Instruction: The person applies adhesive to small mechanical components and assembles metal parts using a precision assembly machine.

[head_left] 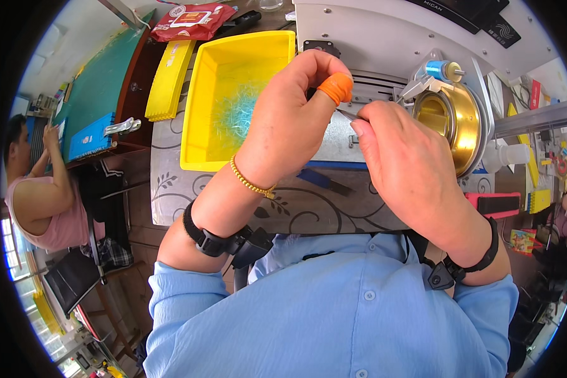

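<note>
Thin silvery metal pin (345,114) sits pinched between both hands, held above the grey metal plate (334,145) of the white machine (384,38), just right of the yellow plastic tray (198,94) holding pale blue-green fibres (239,113). Left hand (290,113), its thumb capped by an orange rubber fingertip cover (335,87), curls its fingers narrowly around one end, while the right hand (403,157) closes its fingers on the other. A shiny gold metal drum (450,120) with a blue thread spool (436,69) stands just beyond the right hand on the patterned worktop (309,208).
</note>
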Tool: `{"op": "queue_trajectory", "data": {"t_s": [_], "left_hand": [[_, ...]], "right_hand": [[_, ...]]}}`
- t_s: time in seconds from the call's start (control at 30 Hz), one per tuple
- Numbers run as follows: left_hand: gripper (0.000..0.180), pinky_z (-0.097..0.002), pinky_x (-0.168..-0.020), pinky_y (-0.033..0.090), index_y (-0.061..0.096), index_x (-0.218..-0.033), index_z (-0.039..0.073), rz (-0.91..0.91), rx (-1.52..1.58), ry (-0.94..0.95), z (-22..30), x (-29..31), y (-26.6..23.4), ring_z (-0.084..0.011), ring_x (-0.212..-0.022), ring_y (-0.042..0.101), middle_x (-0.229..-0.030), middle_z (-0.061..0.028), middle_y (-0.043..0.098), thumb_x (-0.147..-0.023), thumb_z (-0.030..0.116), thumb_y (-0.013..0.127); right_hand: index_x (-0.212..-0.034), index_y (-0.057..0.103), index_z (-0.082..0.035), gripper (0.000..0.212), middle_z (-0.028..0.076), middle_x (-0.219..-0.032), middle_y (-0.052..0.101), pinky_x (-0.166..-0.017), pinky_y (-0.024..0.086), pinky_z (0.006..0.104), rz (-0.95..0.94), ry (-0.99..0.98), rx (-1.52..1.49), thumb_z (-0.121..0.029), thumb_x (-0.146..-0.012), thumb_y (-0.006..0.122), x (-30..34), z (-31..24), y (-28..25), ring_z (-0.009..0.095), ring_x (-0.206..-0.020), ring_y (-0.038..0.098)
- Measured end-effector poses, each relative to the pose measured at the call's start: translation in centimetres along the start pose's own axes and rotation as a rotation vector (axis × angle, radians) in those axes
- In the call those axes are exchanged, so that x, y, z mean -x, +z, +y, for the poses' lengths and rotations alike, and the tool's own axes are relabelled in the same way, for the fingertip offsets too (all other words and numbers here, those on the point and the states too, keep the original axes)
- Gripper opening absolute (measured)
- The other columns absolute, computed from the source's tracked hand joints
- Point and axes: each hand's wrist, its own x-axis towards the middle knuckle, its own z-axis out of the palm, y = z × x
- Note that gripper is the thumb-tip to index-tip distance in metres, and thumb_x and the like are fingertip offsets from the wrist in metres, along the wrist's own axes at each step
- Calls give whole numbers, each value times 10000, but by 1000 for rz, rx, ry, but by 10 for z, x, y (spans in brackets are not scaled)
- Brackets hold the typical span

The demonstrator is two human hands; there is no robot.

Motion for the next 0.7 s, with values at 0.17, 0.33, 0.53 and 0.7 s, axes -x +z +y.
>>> {"op": "queue_trajectory", "data": {"t_s": [0.17,0.33,0.53,0.7], "left_hand": [[117,-223,-774,462,590,-1013,30,57,-7,-27,6,0,-7,-76,-858,559,-1031,-43,638,-968,138,581],[189,-229,-910,437,623,-1077,55,263,94,163,-6,8,-52,-98,-1038,558,-1252,-69,592,-951,196,627],[289,-558,-1121,189,703,-1083,125,330,-1186,112,-31,45,-107,-336,-1300,463,-1343,-117,560,-949,353,588],[284,-520,-1120,238,693,-1075,93,357,-897,-53,-10,53,-119,-307,-1287,484,-1318,-111,585,-925,324,626]], "right_hand": [[-920,500,-27,197,117,-806,559,-547,488,383,-31,49,-80,-194,-922,606,16,-7,-8,288,-668,609],[-995,529,-34,242,120,-841,559,-597,500,399,-332,-30,-241,-230,-900,634,48,2,17,307,-711,616],[-1027,555,-42,256,111,-863,570,-660,508,408,-325,-113,-232,-179,-848,678,64,30,57,315,-758,612],[-1031,569,-55,253,109,-867,580,-692,506,411,-324,-87,-235,-165,-837,687,72,35,56,320,-786,611]]}}
